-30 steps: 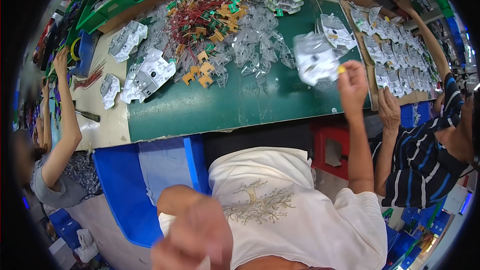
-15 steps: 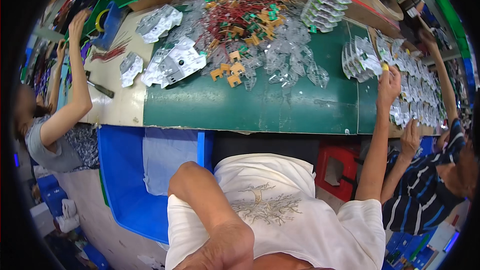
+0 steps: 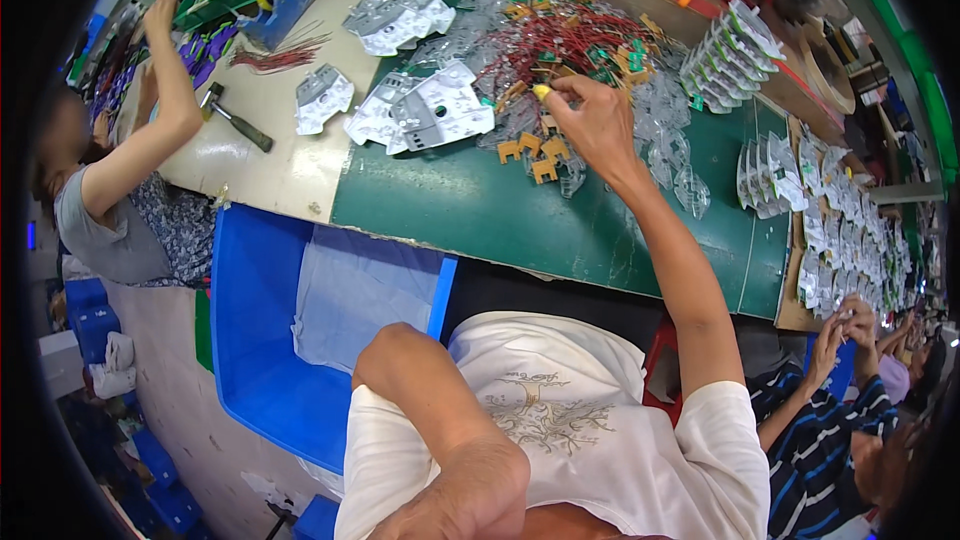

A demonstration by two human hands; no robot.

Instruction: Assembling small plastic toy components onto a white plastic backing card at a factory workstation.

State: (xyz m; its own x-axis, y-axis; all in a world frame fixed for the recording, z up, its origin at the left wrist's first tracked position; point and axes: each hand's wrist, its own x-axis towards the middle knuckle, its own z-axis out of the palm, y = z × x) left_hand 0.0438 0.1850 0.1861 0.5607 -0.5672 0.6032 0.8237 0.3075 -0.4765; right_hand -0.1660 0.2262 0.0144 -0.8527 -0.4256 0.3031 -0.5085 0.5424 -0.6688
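Note:
My right hand (image 3: 597, 130) is over a heap on the green work mat, nearest the small orange-tan clips (image 3: 545, 148) and clear plastic pieces (image 3: 662, 145). Its thumb carries a yellow tip cover and stretches out beside bent fingers, with nothing seen between them. Thin red wires (image 3: 540, 45) with small green boards lie on the heap just beyond. White-and-grey moulded housings (image 3: 435, 110) rest to the left of this hand. My left arm is folded up across my chest; the left hand (image 3: 450, 495) is at the lower edge, with its fingers out of sight.
Stacked white housings (image 3: 728, 58) stand at the far right, another stack (image 3: 770, 178) nearer. Rows of similar pieces (image 3: 850, 230) fill a board beside a co-worker in a striped shirt (image 3: 820, 440). At left are a hammer (image 3: 238, 120), a blue bin (image 3: 255, 340) and another co-worker (image 3: 120, 210).
My right hand has moved left from the stack of white housings to the heap of clips and wires. The view has turned left, so the table appears shifted right. My left arm stays folded.

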